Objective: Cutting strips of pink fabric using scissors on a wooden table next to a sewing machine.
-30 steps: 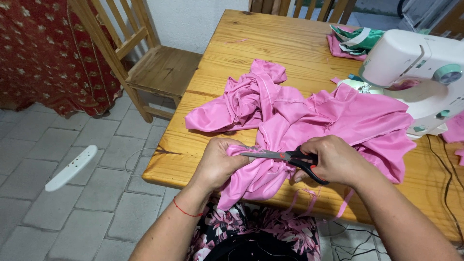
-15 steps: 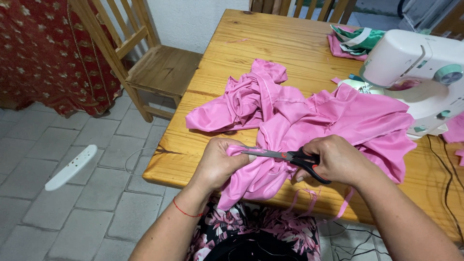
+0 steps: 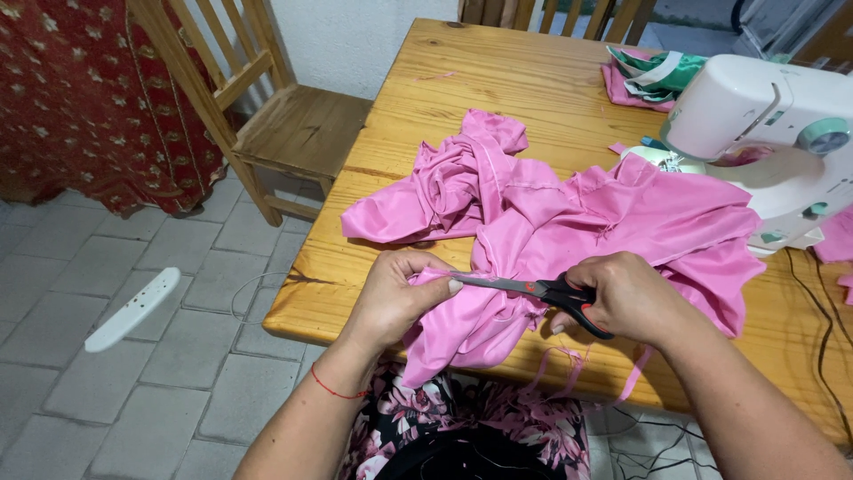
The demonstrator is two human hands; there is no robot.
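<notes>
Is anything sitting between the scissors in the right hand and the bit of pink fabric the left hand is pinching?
Nothing visible. The scissors in the right hand point their blades straight at the pink fabric edge pinched by the left hand, with no other object between.

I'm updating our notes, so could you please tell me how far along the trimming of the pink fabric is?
Done: thin pink strips already hang off the table edge, apparently trimmed. In hand: the left hand pinches the pink fabric while the right hand works black-handled scissors at that pinched edge. Left: most of the fabric lies bunched by the white sewing machine; how much needs trimming can't be told.
</notes>
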